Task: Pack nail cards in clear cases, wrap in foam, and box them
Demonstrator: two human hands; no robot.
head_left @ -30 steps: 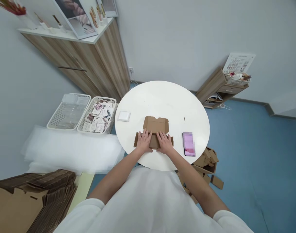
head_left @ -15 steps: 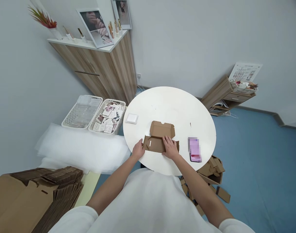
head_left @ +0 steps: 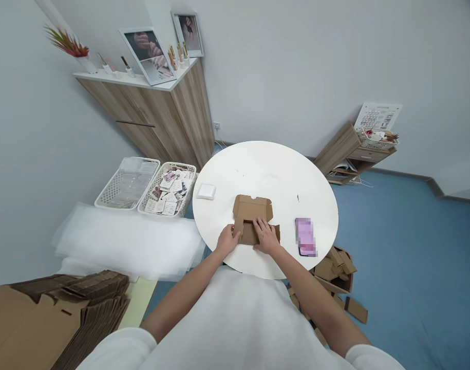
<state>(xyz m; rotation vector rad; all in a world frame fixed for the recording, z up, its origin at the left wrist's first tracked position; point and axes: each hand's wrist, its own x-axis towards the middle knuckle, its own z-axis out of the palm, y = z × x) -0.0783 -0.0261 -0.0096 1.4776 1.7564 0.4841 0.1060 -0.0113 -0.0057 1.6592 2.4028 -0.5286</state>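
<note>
A brown cardboard box (head_left: 251, 209), partly folded, lies on the white round table in front of me with its lid raised at the back. My left hand (head_left: 227, 240) is closed on its left side, where the side flap now stands folded inward. My right hand (head_left: 266, 236) grips the right part of the tray, fingers over the inside and thumb near the front edge. Another flap sticks out past the right hand. The fingers hide part of the box's floor.
A phone (head_left: 306, 237) lies right on the table (head_left: 273, 164), a small white packet (head_left: 206, 191) left. Beyond the left edge are a basket of cards (head_left: 169, 192), a basket of clear cases (head_left: 129, 182), white sheets (head_left: 130, 239) and stacked cardboard (head_left: 57, 318). A carton of cardboard pieces (head_left: 337, 272) is lower right.
My left hand has folded the box's left flap inward over the tray. My right hand has stayed on the right part. The view has shifted slightly.
</note>
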